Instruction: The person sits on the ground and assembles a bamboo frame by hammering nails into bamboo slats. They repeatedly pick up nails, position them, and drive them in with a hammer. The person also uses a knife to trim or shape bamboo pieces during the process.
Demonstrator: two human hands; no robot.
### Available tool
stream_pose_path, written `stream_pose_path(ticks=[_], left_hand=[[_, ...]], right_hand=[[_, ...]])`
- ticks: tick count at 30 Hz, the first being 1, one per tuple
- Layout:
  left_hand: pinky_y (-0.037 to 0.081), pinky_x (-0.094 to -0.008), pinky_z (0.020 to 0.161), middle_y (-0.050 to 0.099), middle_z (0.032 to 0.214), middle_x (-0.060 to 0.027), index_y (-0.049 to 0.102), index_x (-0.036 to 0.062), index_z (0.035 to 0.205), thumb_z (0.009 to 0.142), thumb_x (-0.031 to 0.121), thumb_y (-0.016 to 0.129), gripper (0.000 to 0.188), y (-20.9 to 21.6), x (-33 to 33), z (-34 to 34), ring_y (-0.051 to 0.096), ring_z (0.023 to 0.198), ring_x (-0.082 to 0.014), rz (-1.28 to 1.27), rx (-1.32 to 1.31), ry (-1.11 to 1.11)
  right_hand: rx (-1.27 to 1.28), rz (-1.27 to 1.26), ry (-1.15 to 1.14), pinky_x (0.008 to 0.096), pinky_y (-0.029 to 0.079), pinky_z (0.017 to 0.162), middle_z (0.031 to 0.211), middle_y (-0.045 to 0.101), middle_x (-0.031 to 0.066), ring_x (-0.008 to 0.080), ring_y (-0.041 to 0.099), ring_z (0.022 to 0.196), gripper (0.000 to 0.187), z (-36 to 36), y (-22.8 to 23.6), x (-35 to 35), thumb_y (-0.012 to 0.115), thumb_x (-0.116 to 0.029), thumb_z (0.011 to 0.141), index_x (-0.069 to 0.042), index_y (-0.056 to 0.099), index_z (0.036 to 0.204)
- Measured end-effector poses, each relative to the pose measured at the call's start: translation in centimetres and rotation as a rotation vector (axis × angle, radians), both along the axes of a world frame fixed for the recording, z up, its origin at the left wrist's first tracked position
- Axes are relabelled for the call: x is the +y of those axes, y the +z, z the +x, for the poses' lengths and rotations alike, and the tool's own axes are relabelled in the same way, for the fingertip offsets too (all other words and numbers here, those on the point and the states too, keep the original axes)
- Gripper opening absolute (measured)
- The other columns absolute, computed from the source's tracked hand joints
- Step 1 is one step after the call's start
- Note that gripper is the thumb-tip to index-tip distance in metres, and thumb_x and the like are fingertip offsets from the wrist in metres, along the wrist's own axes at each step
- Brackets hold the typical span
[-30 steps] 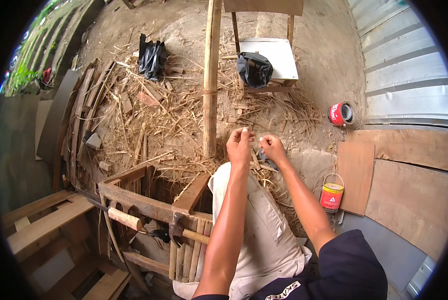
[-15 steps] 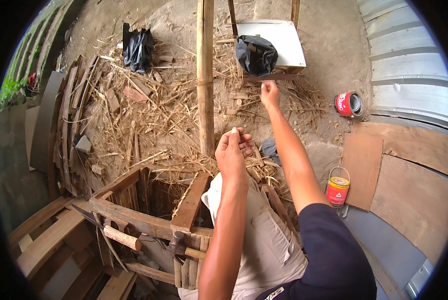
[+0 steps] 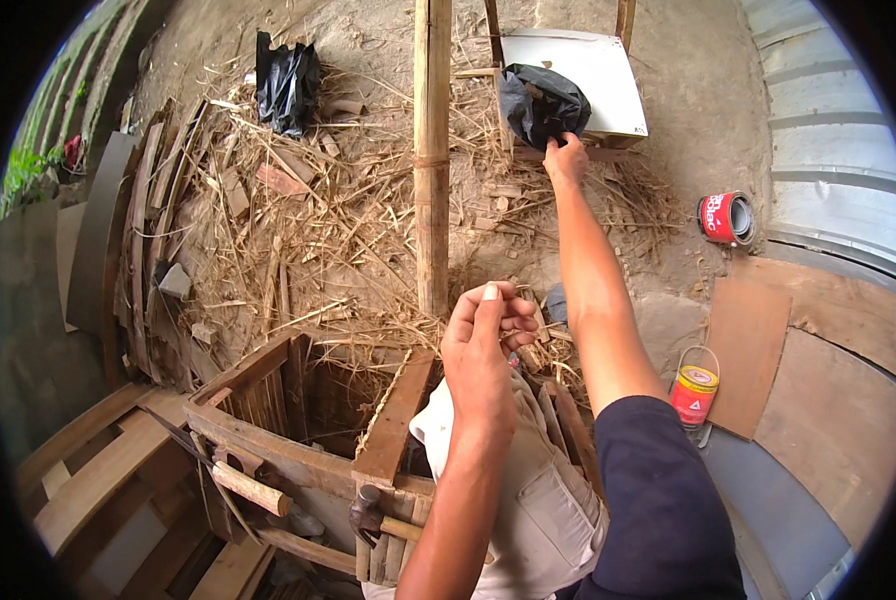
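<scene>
My right hand (image 3: 566,158) reaches out to the near rim of a black plastic bag (image 3: 528,95), which gapes upward at the front of a white-topped box-like piece (image 3: 613,85). Its fingertips dip into the mouth of the bag and are partly hidden there. Closer in, my left hand (image 3: 483,330) hovers above my lap, palm side turned inward. The fingers curl and the thumb presses against the index finger; whatever they hold, if anything, is too small to make out. A hammer (image 3: 368,515) rests on the wooden bench frame (image 3: 268,425), left of my left forearm.
An upright bamboo post (image 3: 432,170) stands ahead. Wood shavings and scraps (image 3: 338,240) litter the ground. A second black bag (image 3: 288,88) lies far left. Red cans (image 3: 726,217) and boards (image 3: 823,400) are on the right; a wooden-handled blade (image 3: 251,487) hangs at the bench.
My right hand has moved forward from below the black bag to its rim, fingertips now inside. My left hand stays curled over my lap. The whole view has shifted slightly.
</scene>
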State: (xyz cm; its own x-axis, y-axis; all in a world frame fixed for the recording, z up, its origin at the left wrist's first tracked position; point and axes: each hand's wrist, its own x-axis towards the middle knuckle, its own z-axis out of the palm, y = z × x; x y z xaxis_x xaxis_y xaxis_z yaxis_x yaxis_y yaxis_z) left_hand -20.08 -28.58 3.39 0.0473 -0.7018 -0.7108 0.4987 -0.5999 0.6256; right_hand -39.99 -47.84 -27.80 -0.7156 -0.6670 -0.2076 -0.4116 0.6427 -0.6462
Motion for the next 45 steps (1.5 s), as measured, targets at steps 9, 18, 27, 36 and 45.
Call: stream_pose_path(ticks=[9,18,27,36,45], left_hand=[[0.048,-0.0308,0.074,0.061,0.087,-0.0060,0.059,0.0024,0.107,0.100,0.030,0.053,0.029,1.4,-0.1,0.5,0.059,0.079,-0.0160,0.036,0.056,0.011],[0.049,-0.0312,0.074,0.060,0.088,-0.0060,0.058,0.0021,0.107,0.100,0.030,0.051,0.030,1.5,-0.5,0.6,0.059,0.079,-0.0168,0.053,0.085,-0.025],[0.048,-0.0307,0.075,0.060,0.089,-0.0057,0.058,0.0026,0.107,0.101,0.032,0.051,0.031,1.7,-0.4,0.4,0.059,0.080,-0.0161,0.042,0.108,-0.029],[0.047,-0.0299,0.076,0.061,0.089,-0.0052,0.058,0.0032,0.107,0.101,0.031,0.050,0.030,1.6,-0.8,0.2,0.058,0.081,-0.0146,0.043,0.114,-0.047],[0.047,-0.0293,0.075,0.062,0.089,-0.0051,0.059,0.0033,0.107,0.102,0.028,0.049,0.027,1.2,-0.7,0.3,0.059,0.081,-0.0149,-0.002,0.146,-0.026]], right_hand=[[0.039,0.054,0.008,0.0477,0.051,0.091,0.114,0.066,0.0237,0.0408,0.064,0.106,0.037,0.2,-1.8,0.1,0.069,-0.017,0.083,0.000,0.064,0.116],[-0.435,-0.276,-0.350,0.0356,0.057,0.058,0.098,0.070,0.0218,0.0265,0.071,0.076,0.029,0.6,-5.0,-1.6,0.063,-0.001,0.085,0.000,0.066,0.114],[-0.417,-0.195,-0.267,0.0370,0.053,0.066,0.095,0.070,0.0216,0.0283,0.070,0.076,0.026,-0.3,-4.3,-2.3,0.061,-0.008,0.089,0.003,0.066,0.112],[-0.246,-0.185,-0.182,0.0425,0.051,0.069,0.090,0.070,0.0225,0.0334,0.069,0.078,0.032,-1.2,-2.7,-4.7,0.062,-0.021,0.088,0.009,0.067,0.099],[-0.467,-0.306,-0.033,0.0339,0.059,0.065,0.092,0.069,0.0176,0.0244,0.069,0.073,0.021,-5.5,1.8,-9.9,0.057,-0.010,0.093,0.010,0.061,0.099]])
